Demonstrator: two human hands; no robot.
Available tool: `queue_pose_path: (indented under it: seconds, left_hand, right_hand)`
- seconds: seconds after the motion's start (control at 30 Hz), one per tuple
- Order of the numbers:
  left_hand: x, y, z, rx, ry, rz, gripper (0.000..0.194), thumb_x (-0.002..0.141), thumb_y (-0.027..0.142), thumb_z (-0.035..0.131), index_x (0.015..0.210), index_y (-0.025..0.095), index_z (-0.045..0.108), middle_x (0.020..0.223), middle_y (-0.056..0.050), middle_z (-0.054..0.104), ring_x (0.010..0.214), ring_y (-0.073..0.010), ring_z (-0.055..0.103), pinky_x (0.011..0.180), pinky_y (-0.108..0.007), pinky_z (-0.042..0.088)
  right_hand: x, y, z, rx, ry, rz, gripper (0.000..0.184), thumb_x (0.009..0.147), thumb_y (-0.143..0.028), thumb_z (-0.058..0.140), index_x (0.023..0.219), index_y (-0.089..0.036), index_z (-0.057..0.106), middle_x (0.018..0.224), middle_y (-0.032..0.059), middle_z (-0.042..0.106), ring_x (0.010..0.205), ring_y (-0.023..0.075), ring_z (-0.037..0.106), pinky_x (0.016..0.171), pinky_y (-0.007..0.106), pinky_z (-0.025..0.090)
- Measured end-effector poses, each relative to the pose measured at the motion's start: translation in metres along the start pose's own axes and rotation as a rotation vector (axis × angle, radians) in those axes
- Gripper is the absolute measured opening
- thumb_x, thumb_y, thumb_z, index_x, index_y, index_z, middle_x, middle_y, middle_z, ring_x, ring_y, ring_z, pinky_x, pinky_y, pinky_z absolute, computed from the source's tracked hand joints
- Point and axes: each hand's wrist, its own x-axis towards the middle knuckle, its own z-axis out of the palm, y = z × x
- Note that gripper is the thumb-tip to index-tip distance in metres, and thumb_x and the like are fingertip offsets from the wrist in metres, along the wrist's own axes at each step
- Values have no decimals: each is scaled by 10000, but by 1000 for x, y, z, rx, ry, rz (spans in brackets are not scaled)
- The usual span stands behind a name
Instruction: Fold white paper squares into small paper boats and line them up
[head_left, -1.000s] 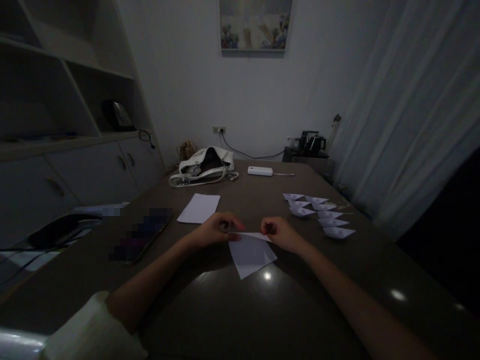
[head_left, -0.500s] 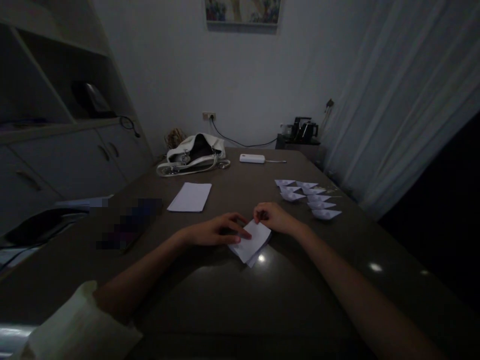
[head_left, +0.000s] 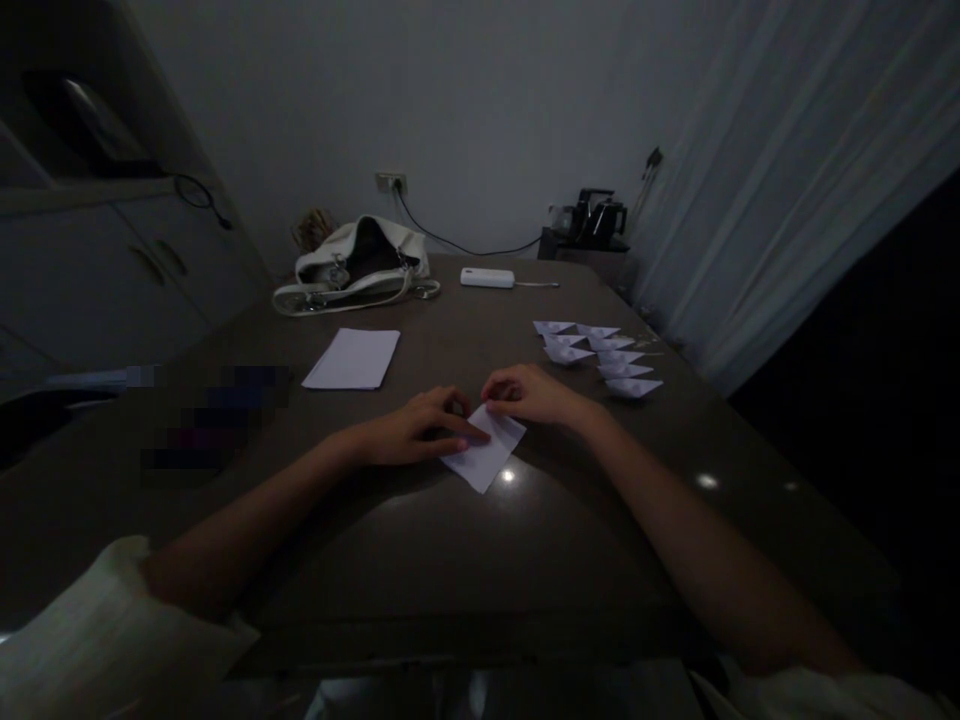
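Observation:
A small folded sheet of white paper [head_left: 489, 462] lies on the table in front of me, one corner pointing toward me. My left hand [head_left: 420, 430] rests on its left side, with the index finger and thumb stretched apart over the surface. At the far corner, my right hand [head_left: 536, 395] has thumb and fingers pinched together on the paper. Its fingertips partly cover that corner. To the right of my hands stand several folded paper boats [head_left: 630, 387] in two rows. A stack of white paper [head_left: 352, 360] lies to the left, beyond my left hand.
On the dark table [head_left: 420, 570], a white handbag [head_left: 360, 265] sits at the far left. A white device with a strap [head_left: 487, 278] lies at the back. A blurred dark object [head_left: 225, 415] is on the left. Black kettle [head_left: 606, 220] behind; sheer curtain [head_left: 720, 180] at right.
The view has tilted down and shifted, so everything sits higher and further left. The paper's near layers now look lined up instead of offset. My right thumb now extends over the far corner.

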Motion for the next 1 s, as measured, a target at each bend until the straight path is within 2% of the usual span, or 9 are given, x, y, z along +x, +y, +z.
queue_pose_path:
  seconds: [0.63, 1.0]
  left_hand:
    - [2, 1, 5, 124, -18, -16, 311, 904, 406, 464, 1191, 372, 579, 1088, -47, 448, 1007, -218, 442, 880, -347, 330]
    - [1, 3, 4, 161, -15, 0, 314, 898, 402, 481, 1193, 361, 579, 1101, -48, 452, 1027, -217, 434, 887, -339, 333]
  right_hand:
    - [1, 1, -2, -40, -54, 18, 173, 744, -157, 645, 916, -142, 652, 786, 35, 680, 680, 129, 620, 594, 224, 455]
    - [1, 4, -2, -39, -70, 28, 253, 743, -155, 632, 992, -131, 664, 825, 47, 682, 693, 132, 617, 612, 230, 459]
